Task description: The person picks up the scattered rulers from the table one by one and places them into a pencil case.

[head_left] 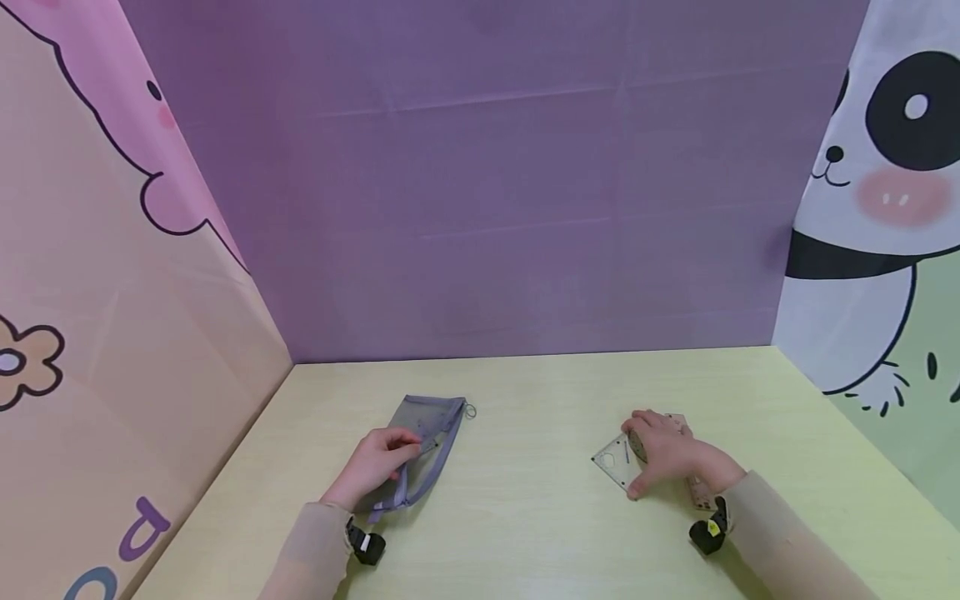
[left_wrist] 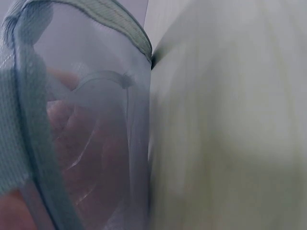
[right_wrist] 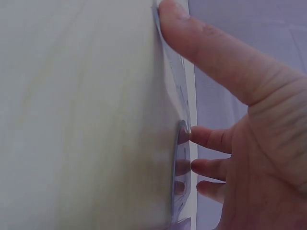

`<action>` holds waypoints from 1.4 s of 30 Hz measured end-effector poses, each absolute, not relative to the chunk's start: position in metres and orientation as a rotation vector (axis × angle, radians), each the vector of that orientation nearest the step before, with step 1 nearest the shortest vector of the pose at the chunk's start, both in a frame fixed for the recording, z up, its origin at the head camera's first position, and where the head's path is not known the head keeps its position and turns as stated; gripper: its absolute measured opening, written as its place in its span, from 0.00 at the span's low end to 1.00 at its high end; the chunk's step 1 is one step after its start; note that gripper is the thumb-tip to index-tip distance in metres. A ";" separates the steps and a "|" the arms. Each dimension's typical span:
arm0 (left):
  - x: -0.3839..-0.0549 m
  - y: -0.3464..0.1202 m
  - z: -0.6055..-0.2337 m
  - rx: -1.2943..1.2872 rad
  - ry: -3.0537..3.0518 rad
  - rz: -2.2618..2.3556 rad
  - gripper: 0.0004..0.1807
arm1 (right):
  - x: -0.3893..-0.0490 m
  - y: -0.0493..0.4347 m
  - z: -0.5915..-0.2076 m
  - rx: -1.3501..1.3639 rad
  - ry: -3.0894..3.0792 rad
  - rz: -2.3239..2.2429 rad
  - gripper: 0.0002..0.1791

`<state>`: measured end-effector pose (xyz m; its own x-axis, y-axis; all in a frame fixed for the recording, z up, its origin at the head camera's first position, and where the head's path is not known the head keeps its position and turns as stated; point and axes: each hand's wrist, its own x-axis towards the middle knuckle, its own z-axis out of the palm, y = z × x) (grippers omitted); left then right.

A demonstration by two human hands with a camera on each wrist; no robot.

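Flanking tabletop (head_left: 525, 483) gap: left hand (head_left: 373, 463) pinching pouch (head_left: 426, 415), right hand (head_left: 671, 454) touching set-square (head_left: 618, 468) edge.

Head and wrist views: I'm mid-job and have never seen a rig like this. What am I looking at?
No machine here, just a person's two bare hands. The head view looks forward and down from a camera worn on the head. The wrist views come from small black cameras, one on each wrist.

On the table are a mesh pouch, a clear triangle ruler, a pinkish ruler and a curved piece.

The left hand pinches the pouch. The right hand is spread over the rulers, its thumb touching the triangle ruler's edge.
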<state>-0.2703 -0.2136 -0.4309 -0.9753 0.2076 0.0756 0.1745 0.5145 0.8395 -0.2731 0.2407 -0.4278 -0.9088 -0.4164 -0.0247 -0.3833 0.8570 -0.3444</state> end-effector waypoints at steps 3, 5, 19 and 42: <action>-0.270 -0.213 -0.430 0.347 2.703 1.488 0.10 | -0.275 0.240 -0.427 -0.628 2.915 -0.511 0.53; -0.269 -0.214 -0.430 0.354 2.705 1.488 0.11 | -0.277 0.239 -0.427 -0.631 2.915 -0.513 0.53; -0.269 -0.214 -0.432 0.339 2.706 1.485 0.10 | -0.282 0.237 -0.427 -0.635 2.953 -0.687 0.48; -0.269 -0.215 -0.433 0.356 2.712 1.506 0.10 | -0.287 0.233 -0.431 -0.523 2.682 -1.387 0.33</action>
<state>-0.2686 -0.2150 -0.4334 -0.9738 0.2075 0.0932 0.1888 0.5088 0.8399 -0.2870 0.2327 -0.4307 -0.9388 -0.3334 0.0867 -0.2635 0.5328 -0.8042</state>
